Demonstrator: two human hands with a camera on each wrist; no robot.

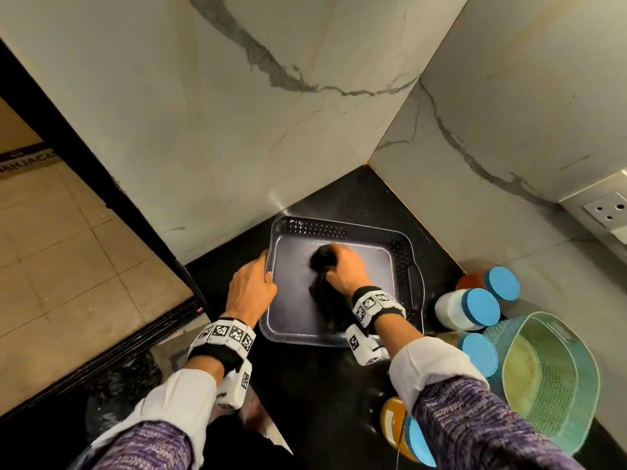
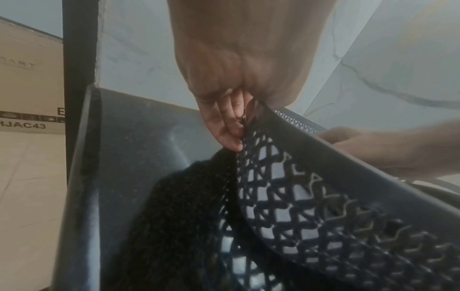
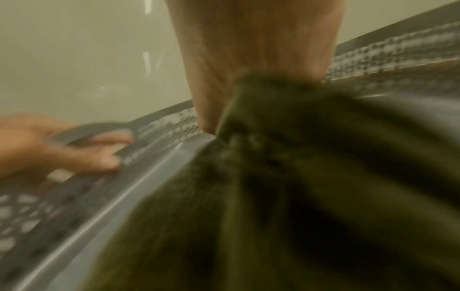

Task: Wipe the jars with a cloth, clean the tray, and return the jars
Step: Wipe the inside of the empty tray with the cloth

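Two hands work a dark tray (image 1: 400,247) on a black counter: the left hand (image 1: 249,286) clamps its fingers over the tray's left rim, steadying it, while the right hand (image 1: 342,269) clutches a bunched black cloth (image 1: 327,307) against the floor. Tray-cleaning appears underway; blue-lidded jars (image 1: 466,308) wait at right, seemingly next to return.

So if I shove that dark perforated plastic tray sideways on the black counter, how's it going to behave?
The dark perforated plastic tray probably slides easily: it holds no jars and sits on a glossy black counter. The left hand gripping its rim suggests it shifts under wiping. Its lattice walls look thin, so it is likely light and may flex slightly.
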